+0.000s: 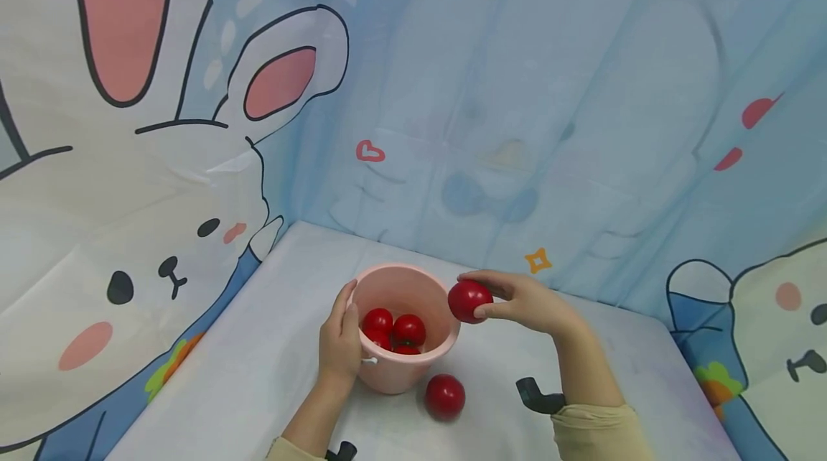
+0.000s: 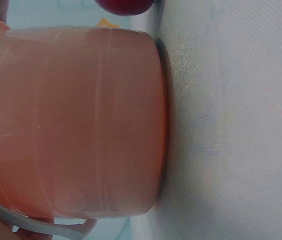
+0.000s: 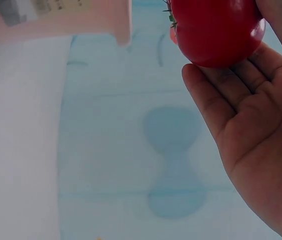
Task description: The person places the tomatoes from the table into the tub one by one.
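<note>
A pink bucket (image 1: pixel 400 375) stands upright on the table, with several red tomatoes (image 1: pixel 409 330) inside. My left hand (image 1: pixel 341 345) holds the bucket at its left side, fingertips at the rim. In my right hand (image 1: pixel 526 301), a red tomato (image 1: pixel 469 301) is held between thumb and fingers, up beside the right side of the bucket's rim. The right wrist view shows that tomato (image 3: pixel 218 30) with its green stem end turned towards the bucket's edge (image 3: pixel 123 22). Another tomato (image 1: pixel 444 397) lies on the table, just right of the bucket's base.
A white cloth covers the table (image 1: pixel 258 346). Behind it hangs a light blue curtain (image 1: pixel 549 123) with printed cartoon rabbits. A grey-white handle (image 2: pixel 41 226) runs along the bucket's side in the left wrist view.
</note>
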`<state>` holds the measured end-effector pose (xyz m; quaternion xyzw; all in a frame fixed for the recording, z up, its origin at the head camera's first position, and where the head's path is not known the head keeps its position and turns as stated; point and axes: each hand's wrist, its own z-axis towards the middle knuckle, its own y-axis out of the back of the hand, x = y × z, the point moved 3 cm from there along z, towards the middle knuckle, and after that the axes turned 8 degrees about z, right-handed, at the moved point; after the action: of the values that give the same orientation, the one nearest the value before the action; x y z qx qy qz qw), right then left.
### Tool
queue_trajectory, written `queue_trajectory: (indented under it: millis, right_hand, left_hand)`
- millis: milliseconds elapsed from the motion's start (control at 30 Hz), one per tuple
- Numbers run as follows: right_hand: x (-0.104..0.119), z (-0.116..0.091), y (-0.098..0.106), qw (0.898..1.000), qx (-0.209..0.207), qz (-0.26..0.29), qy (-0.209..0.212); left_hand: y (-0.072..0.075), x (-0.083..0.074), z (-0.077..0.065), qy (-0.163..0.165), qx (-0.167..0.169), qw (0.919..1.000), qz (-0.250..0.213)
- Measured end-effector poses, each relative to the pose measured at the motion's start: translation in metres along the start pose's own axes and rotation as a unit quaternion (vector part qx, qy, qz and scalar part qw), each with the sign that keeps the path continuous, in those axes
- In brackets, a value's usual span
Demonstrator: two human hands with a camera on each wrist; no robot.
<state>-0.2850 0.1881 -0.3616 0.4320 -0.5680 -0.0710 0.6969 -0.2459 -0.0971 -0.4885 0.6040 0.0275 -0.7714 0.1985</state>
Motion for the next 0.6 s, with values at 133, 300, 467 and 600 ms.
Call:
queue_trajectory:
  millis: [133,300,467,600]
  right_hand:
    - [0.010,0.012,-0.003,1.000,0.006,-0.008,0.001]
    - [0.018,0.028,-0.008,0.999,0.018,-0.027,0.000]
    - [0.027,0.046,-0.013,0.999,0.028,-0.030,0.010]
    - [0.036,0.059,-0.017,0.999,0.030,-0.034,0.012]
  left_hand:
    - [0.000,0.000,0.001,-0.009,-0.001,1.0000,0.004]
    - [0.002,0.002,0.001,-0.009,-0.005,0.9998,0.017]
    - [0.002,0.002,0.000,-0.009,-0.008,0.9998,0.015]
    - [0.001,0.000,0.000,-0.007,-0.004,1.0000,0.005]
